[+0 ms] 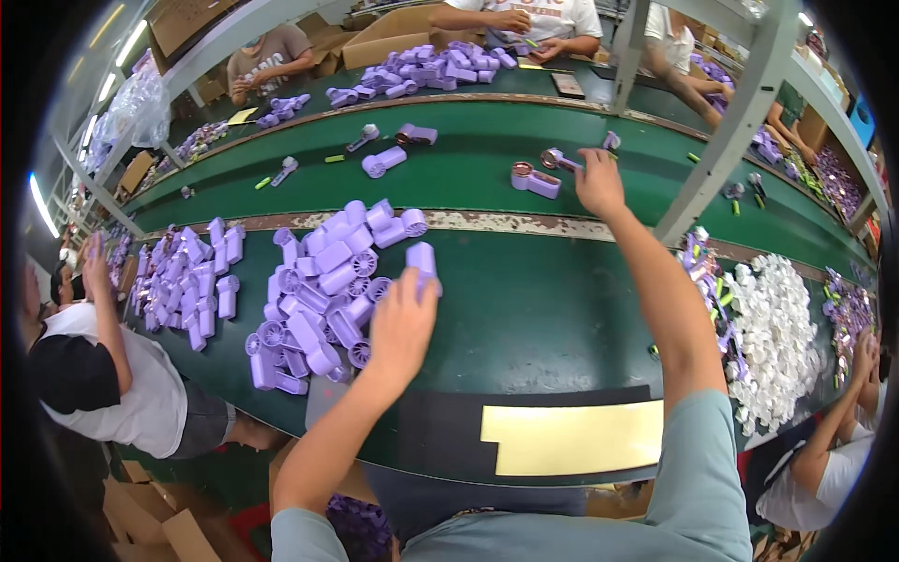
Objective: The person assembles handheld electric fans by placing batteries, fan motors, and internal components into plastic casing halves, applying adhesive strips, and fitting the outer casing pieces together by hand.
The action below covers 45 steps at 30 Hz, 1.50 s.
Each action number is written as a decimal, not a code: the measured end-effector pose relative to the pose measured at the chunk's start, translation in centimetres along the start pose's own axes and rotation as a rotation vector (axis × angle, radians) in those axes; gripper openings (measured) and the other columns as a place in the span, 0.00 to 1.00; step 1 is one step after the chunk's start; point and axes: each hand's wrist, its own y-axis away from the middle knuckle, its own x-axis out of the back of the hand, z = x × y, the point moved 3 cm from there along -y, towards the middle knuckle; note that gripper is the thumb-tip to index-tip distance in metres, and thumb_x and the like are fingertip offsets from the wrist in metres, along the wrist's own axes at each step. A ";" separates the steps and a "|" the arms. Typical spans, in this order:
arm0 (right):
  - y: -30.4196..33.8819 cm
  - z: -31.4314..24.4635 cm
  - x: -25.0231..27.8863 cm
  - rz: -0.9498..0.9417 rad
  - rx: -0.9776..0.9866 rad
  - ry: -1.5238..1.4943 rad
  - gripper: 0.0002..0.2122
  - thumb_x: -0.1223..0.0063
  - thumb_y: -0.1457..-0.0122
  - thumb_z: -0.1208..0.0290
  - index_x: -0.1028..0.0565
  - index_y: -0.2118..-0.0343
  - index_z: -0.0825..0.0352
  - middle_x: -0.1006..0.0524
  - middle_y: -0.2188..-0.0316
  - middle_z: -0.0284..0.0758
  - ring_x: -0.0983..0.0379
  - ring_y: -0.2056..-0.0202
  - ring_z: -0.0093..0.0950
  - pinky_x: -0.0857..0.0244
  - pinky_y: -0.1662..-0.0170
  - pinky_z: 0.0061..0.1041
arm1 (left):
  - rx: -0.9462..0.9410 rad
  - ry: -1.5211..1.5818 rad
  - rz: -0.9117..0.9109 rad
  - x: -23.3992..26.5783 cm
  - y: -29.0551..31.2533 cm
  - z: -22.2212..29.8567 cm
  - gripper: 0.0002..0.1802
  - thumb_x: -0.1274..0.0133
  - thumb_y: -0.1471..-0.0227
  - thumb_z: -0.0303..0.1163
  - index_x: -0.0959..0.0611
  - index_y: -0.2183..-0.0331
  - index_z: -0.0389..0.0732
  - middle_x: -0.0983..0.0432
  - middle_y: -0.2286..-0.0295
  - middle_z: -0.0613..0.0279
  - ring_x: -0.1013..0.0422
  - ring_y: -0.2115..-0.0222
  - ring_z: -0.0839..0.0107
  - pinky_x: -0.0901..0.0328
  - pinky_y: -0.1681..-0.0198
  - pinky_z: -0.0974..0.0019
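Note:
My left hand (403,318) is closed around a light purple plastic shell (421,258), just right of a heap of similar shells (323,281) with round vented ends. My right hand (599,183) reaches forward over the green conveyor belt. Its fingers are bent at the end of a small part with a coppery ring (558,159), and they seem to pinch it. Close by on the belt lies a purple shell with a coppery round end (536,181). A small whitish part (611,140) sits just beyond my right fingers.
More purple shells (382,162) and small parts with green pieces (279,173) lie along the belt. White parts (773,337) are heaped at right. A yellow sheet (571,438) lies on a black mat near me. A grey metal post (726,140) stands right of my arm. Other people work around.

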 end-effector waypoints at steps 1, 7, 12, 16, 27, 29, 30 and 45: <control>-1.0 0.6 -0.8 -0.052 0.074 0.073 0.21 0.45 0.39 0.73 0.27 0.42 0.63 0.29 0.41 0.46 0.30 0.43 0.49 0.33 0.41 0.44 | -0.047 0.126 0.025 0.5 -0.1 0.7 0.28 0.44 0.52 0.21 0.24 0.46 0.36 0.32 0.50 0.48 0.29 0.55 0.54 0.28 0.53 0.56; -4.8 -0.2 -6.5 -0.407 0.087 0.087 0.27 0.48 0.40 0.79 0.36 0.35 0.64 0.26 0.44 0.49 0.28 0.43 0.47 0.30 0.41 0.44 | 0.087 0.451 0.109 -0.7 -2.1 0.8 0.29 0.37 0.49 0.35 0.24 0.47 0.37 0.33 0.47 0.42 0.32 0.49 0.44 0.33 0.48 0.47; -5.3 -0.8 -5.6 -0.353 0.020 0.077 0.24 0.48 0.40 0.74 0.34 0.40 0.69 0.22 0.49 0.53 0.24 0.48 0.52 0.28 0.45 0.46 | 0.168 0.226 -0.051 -3.0 -4.3 2.2 0.32 0.35 0.48 0.49 0.22 0.50 0.36 0.37 0.44 0.36 0.31 0.53 0.43 0.28 0.54 0.49; -2.3 -1.9 1.8 -0.109 -0.051 -0.369 0.23 0.43 0.39 0.64 0.29 0.43 0.69 0.19 0.55 0.49 0.20 0.56 0.44 0.27 0.52 0.39 | 0.106 0.496 0.021 -2.7 -3.3 2.3 0.21 0.34 0.49 0.32 0.23 0.55 0.36 0.37 0.48 0.43 0.30 0.54 0.43 0.27 0.55 0.47; 18.7 -14.9 20.5 -0.415 -0.186 -1.094 0.17 0.42 0.32 0.66 0.27 0.46 0.69 0.25 0.62 0.25 0.31 0.61 0.15 0.36 0.55 0.18 | -0.299 0.782 0.055 4.3 2.9 3.6 0.22 0.41 0.60 0.18 0.19 0.58 0.42 0.24 0.50 0.57 0.34 0.43 0.52 0.38 0.39 0.49; 21.1 -15.5 21.9 -0.485 -0.332 -1.181 0.18 0.42 0.32 0.65 0.28 0.44 0.69 0.22 0.61 0.29 0.29 0.67 0.14 0.35 0.65 0.14 | -0.443 0.804 0.055 5.2 5.1 4.5 0.21 0.40 0.63 0.15 0.16 0.62 0.43 0.26 0.44 0.58 0.37 0.38 0.52 0.40 0.35 0.45; 22.3 -15.7 22.3 -0.514 -0.385 -1.234 0.19 0.42 0.32 0.65 0.29 0.44 0.69 0.22 0.61 0.31 0.28 0.69 0.14 0.36 0.70 0.12 | -0.467 0.868 0.039 5.2 6.4 4.8 0.22 0.39 0.63 0.15 0.16 0.62 0.43 0.27 0.44 0.57 0.37 0.38 0.51 0.39 0.35 0.46; 27.5 -21.9 19.0 -0.570 0.157 -1.368 0.26 0.42 0.44 0.85 0.35 0.42 0.69 0.21 0.51 0.48 0.23 0.47 0.35 0.30 0.43 0.34 | 0.164 1.490 -0.260 4.5 13.8 3.1 0.42 0.35 0.51 0.23 0.34 0.36 0.39 0.37 0.38 0.48 0.38 0.36 0.52 0.36 0.36 0.52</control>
